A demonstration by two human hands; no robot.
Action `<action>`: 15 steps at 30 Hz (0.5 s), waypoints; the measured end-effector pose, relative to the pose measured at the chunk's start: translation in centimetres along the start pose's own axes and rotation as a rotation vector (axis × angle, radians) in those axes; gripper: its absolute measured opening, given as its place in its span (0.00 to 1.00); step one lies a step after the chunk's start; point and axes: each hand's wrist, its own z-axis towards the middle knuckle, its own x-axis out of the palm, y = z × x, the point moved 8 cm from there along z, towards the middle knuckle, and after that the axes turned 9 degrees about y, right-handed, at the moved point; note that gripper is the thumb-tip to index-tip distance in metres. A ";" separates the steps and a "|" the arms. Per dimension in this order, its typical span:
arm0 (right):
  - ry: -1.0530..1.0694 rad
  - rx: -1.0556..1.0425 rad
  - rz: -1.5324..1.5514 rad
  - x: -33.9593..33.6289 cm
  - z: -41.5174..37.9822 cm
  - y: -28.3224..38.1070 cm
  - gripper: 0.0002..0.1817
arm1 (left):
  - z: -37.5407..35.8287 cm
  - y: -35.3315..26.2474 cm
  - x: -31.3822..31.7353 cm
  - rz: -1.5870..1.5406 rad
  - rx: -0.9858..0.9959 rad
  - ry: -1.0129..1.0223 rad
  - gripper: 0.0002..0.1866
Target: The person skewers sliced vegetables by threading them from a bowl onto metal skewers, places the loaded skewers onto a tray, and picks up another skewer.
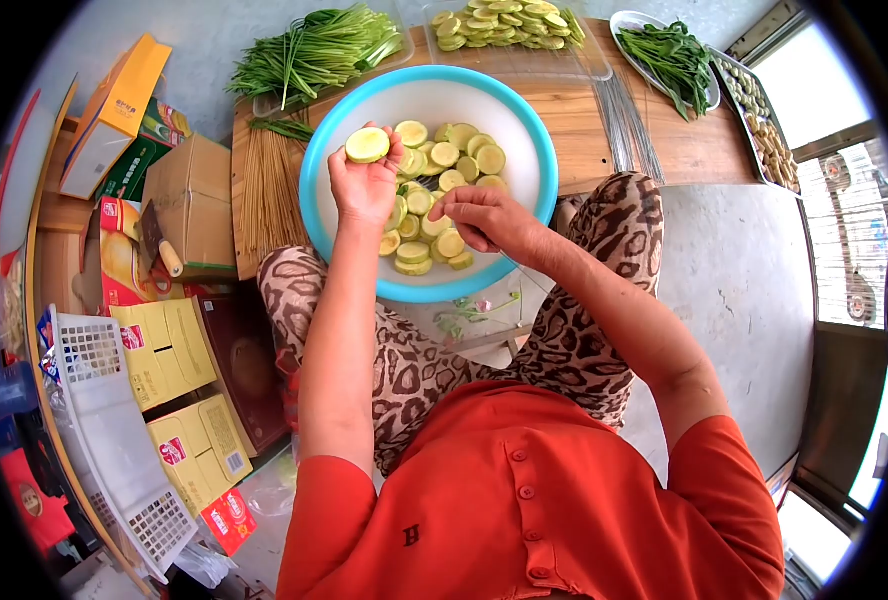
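My left hand (366, 185) is raised over the left side of a white basin with a blue rim (316, 190), its fingers closed around a round zucchini slice (367, 145) with pale flesh and green skin. Over the basin's right side, my right hand (489, 218) has its fingers curled together in a pinch. Whatever is between those fingertips, if anything, is too small to make out. Below both hands, many loose zucchini slices (444, 155) lie heaped in the basin.
Bamboo skewers (267, 190) and metal skewers (626, 125) lie on the wooden table (574, 130). Behind the basin are green stalks (314, 50), a tray of threaded slices (509, 25) and a plate of leafy greens (664, 60). Boxes (194, 195) and a knife (162, 245) are on the left.
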 end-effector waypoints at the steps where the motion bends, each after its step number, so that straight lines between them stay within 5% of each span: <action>1: 0.001 0.001 0.000 0.2 0.0 0.0 0.12 | 0.0 0.0 0.0 -0.001 0.001 -0.001 0.20; 15: -0.020 -0.021 0.007 0.3 0.5 -0.3 0.11 | -0.5 0.7 1.5 -0.033 -0.024 0.040 0.21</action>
